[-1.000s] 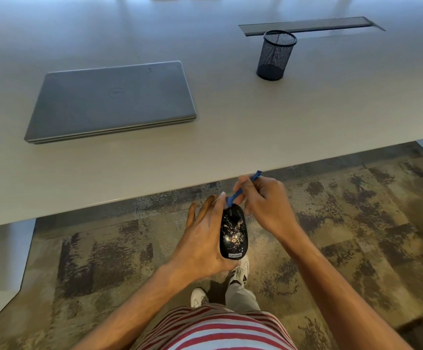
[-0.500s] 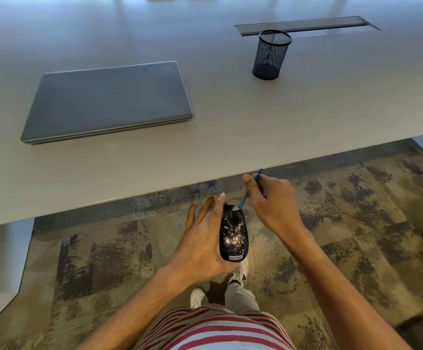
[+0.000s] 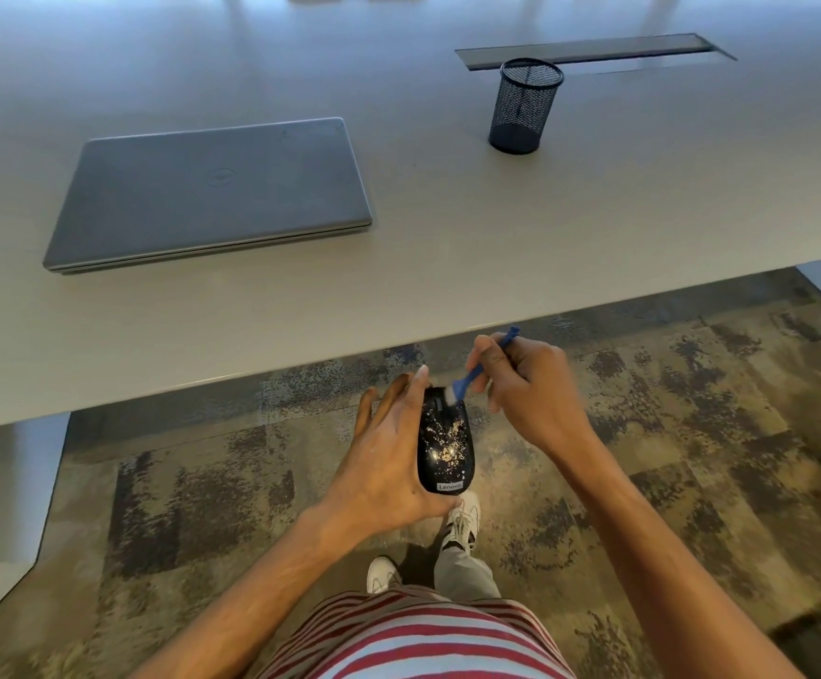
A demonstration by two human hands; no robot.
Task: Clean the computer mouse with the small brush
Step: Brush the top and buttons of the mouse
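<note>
Brushing step in hand. Mouse held before the table edge, gripped by left hand; right hand pinching brush, bristles on mouse front. Next, probably: sweep rearward across remaining specks.

Single head-worn view, looking forward and down, hands close below, table beyond

1. You are in an office, standing at a long pale desk.
2. A closed laptop, mesh pen cup, cable slot and patterned carpet tiles show it.
</note>
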